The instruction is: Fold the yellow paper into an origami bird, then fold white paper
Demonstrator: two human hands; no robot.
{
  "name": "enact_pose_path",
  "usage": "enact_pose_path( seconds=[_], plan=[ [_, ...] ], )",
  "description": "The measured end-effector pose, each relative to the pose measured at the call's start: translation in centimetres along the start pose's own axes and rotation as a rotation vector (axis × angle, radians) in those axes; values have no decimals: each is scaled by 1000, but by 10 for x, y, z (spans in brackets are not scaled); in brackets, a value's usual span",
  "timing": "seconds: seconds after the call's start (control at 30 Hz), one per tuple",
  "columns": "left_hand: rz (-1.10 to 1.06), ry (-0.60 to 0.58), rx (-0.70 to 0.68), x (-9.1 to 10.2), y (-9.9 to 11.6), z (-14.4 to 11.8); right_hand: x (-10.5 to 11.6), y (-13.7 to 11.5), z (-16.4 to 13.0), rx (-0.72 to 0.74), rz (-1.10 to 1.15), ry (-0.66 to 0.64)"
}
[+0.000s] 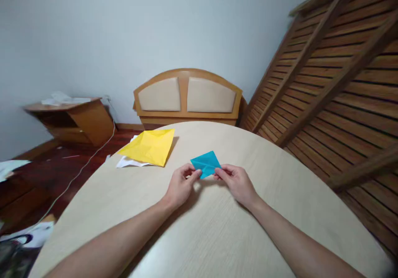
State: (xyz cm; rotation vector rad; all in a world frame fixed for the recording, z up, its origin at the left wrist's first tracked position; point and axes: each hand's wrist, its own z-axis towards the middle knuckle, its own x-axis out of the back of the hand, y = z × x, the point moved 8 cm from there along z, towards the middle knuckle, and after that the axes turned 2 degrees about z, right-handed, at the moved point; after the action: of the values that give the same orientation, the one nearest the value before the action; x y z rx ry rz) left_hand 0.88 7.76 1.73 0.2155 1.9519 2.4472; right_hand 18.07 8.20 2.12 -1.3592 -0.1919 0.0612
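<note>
A small folded blue paper (206, 163) lies on the pale round table (217, 236), a little beyond its middle. My left hand (182, 185) pinches the paper's near left edge with thumb and fingers. My right hand (236, 182) pinches its near right edge in the same way. Both forearms reach in from the bottom of the view and rest low over the table.
A creased yellow paper (149, 146) lies on a white sheet (127, 162) at the table's far left edge. Behind the table stand a wooden headboard (187, 97), a slatted bed frame (336, 75) leaning at right, and a low cabinet (74, 118) at left. A cable (77, 174) crosses the floor.
</note>
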Motion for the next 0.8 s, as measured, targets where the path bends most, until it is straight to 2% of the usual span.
enact_pose_path(
  seconds=[0.27,0.5,0.63,0.73,0.8],
  plan=[
    [79,-26,3,0,2,-4,3,-3,-2,31,-26,10],
    [75,86,-81,13,8,-2,13,-2,-1,98,-151,43],
    [125,66,-127,15,11,-1,14,-12,-2,245,-249,25],
    [221,50,-261,17,21,-2,14,-23,-5,400,-384,-11],
    [328,-9,-342,16,25,-2,13,-25,-8,479,-526,-62]
  ],
)
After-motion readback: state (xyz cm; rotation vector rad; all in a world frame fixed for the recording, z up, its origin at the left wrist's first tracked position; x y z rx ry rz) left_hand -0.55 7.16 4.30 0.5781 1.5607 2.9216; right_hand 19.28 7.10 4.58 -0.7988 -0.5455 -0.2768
